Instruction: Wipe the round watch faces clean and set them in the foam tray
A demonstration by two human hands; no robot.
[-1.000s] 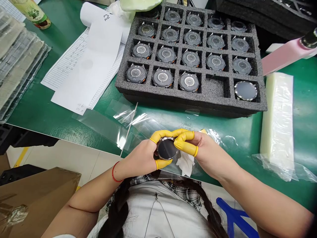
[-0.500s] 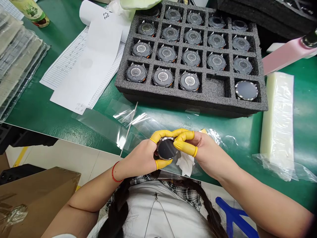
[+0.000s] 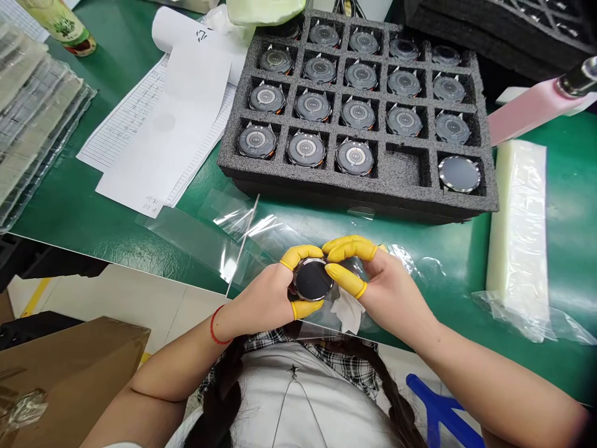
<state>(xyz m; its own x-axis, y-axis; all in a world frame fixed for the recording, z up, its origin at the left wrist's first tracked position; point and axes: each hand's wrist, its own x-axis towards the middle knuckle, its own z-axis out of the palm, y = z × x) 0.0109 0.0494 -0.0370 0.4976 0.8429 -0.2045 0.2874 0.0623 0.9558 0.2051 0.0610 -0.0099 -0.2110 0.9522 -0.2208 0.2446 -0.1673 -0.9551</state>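
Observation:
A round watch case [image 3: 313, 279] with a dark glass face and shiny metal rim is held near the table's front edge, face up. My left hand [image 3: 265, 292] is closed around its left side, with yellow finger cots on the thumb and fingers. My right hand [image 3: 382, 280], also in yellow finger cots, touches the watch's right rim with the thumb while its bent fingers reach over the upper right edge. Part of a crumpled white tissue [image 3: 349, 312] shows beneath my right hand. Just beyond lies a black foam tray [image 3: 364, 196] holding several watch cases.
One front compartment [image 3: 407, 167] of the tray holds nothing. Clear film [image 3: 196, 239] and papers [image 3: 140, 149] lie to the left. A film-wrapped pale block [image 3: 517, 230] and a pink bottle [image 3: 527, 115] stand right. Stacked plastic trays [image 3: 37, 124] sit far left.
My right fingers have straightened and lifted away from the thumb, toward the watch's upper edge. The thumb stays at the right rim. My left hand keeps its grip; the view shifts slightly.

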